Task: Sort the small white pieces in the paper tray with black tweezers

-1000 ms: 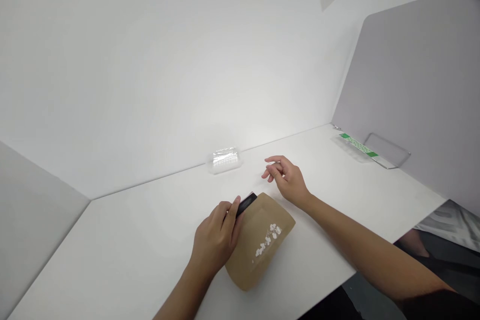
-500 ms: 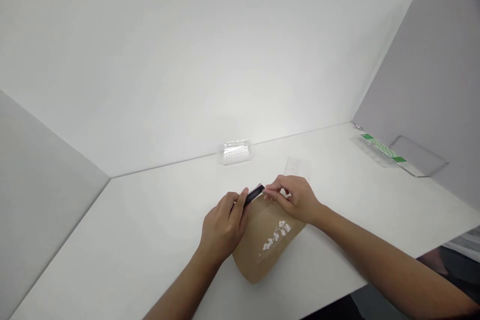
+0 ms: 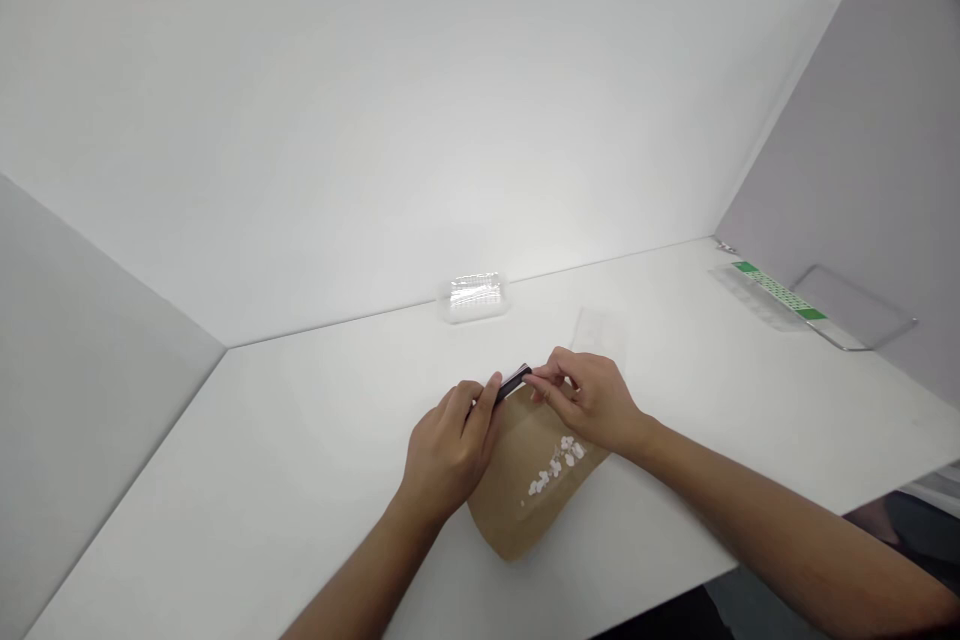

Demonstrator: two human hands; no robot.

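1. Left hand (image 3: 448, 442): fingers wrapped around a black strip (image 3: 513, 384) at the upper edge of a brown pouch (image 3: 510, 510) with white floral print.
2. Right hand (image 3: 592, 400): thumb and forefinger pinched on the strip's other end.
3. Pouch position: tilted, near the front edge of the white table (image 3: 315, 490); I cannot tell whether it touches the surface.
4. Clear sheet (image 3: 596, 328): behind the right hand.
5. Clear pack (image 3: 477, 296): at the back edge.
6. Green-labelled bag (image 3: 780, 290): near the back right corner, beside a wire frame (image 3: 859, 349).
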